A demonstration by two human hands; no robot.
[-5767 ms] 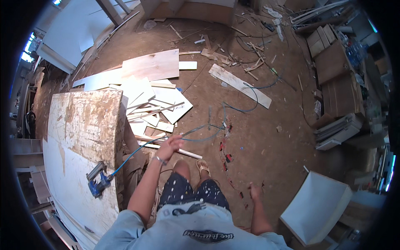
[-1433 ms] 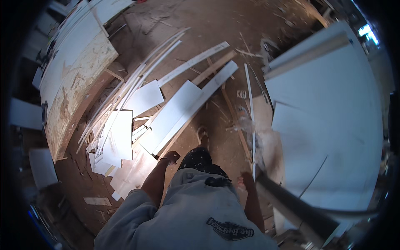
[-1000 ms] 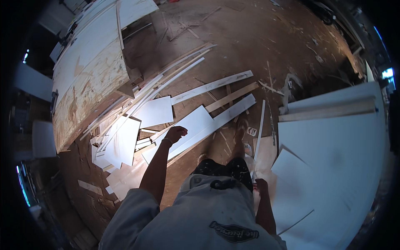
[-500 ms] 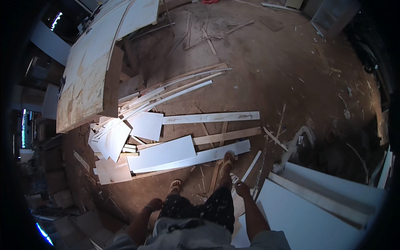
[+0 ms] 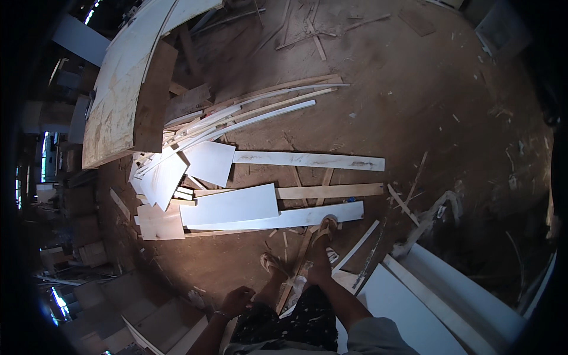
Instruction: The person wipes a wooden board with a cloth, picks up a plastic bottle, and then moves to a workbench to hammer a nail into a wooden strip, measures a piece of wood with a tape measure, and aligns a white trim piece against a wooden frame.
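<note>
My left hand point(image 5: 238, 300) hangs beside my left thigh, fingers curled in and nothing visible in them; a band is round its wrist. My right forearm reaches forward over my right leg, and my right hand point(image 5: 318, 276) is low by the shin, its fingers hard to make out against the leg. Close to it lies a small, crumpled whitish thing point(image 5: 302, 279). Ahead of my sandalled feet are white boards point(image 5: 234, 207), a long white strip point(image 5: 319, 214) under the tip of my right foot, and a bare wooden strip point(image 5: 331, 191).
A large worn wooden tabletop point(image 5: 115, 118) overhangs the boards at left. Thin strips point(image 5: 260, 118) are heaped beside it. Big white panels point(image 5: 408, 313) lean at lower right. Brown panels point(image 5: 142, 313) stand at lower left. Offcuts point(image 5: 313, 35) litter the dirt floor further off.
My left foot has come closer to the right one. My right hand has moved inward, across the right leg. The left hand has shifted slightly right. The whole view has turned a little.
</note>
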